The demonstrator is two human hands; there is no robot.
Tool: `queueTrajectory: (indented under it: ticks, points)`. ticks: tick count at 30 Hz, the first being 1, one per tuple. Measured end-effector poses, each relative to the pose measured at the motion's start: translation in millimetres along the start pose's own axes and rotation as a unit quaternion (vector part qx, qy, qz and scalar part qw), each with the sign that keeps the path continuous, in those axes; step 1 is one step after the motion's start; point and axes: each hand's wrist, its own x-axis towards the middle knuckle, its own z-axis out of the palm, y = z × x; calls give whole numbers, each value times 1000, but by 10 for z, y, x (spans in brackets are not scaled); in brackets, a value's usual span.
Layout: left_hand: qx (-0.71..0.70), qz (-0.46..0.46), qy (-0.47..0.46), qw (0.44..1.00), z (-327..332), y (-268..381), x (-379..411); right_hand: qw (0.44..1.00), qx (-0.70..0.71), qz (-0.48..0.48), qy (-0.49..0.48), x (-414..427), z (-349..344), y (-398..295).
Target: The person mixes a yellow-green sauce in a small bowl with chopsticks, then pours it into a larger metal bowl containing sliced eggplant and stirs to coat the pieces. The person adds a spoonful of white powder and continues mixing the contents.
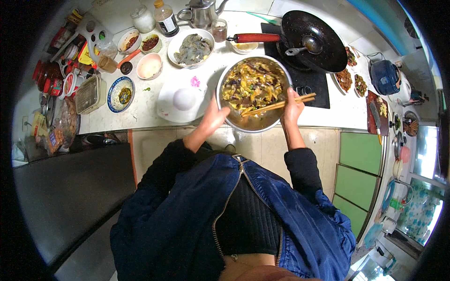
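A steel bowl (256, 123) of glossy cooked food (253, 82), with yellow and dark pieces, is held near the counter's front edge. My left hand (215, 114) grips its left rim, thumb on the edge. At the right rim, my right hand (292, 107) holds the bowl and a pair of wooden chopsticks (277, 105), whose tips lie in the food. Just left of the bowl is a white plate (168, 109) with a pink flower pattern. A black wok (330, 58) with a red handle and a ladle (311, 45) in it sits behind, to the right, tilted over a black cooktop (318, 95).
Raw shrimp fill a white bowl (172, 58) at the back. Small bowls, a blue-rimmed dish (114, 107), a kettle (203, 15) and jars stand left and behind. Filled dishes, a rice cooker (385, 77) and a cleaver (374, 114) on a cutting board (371, 123) are at right.
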Motion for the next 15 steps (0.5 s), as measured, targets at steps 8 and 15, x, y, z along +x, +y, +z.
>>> queueTrajectory:
  ticks: [8, 15]
  points:
    - [-242, -331, -28, 912, 2, -52, 121, 996, -51, 64, -18, 148, -17, 205]
    - [-107, -19, 5, 994, 18, 2, -106, 996, -18, -84, -22, -9, -64, -48]
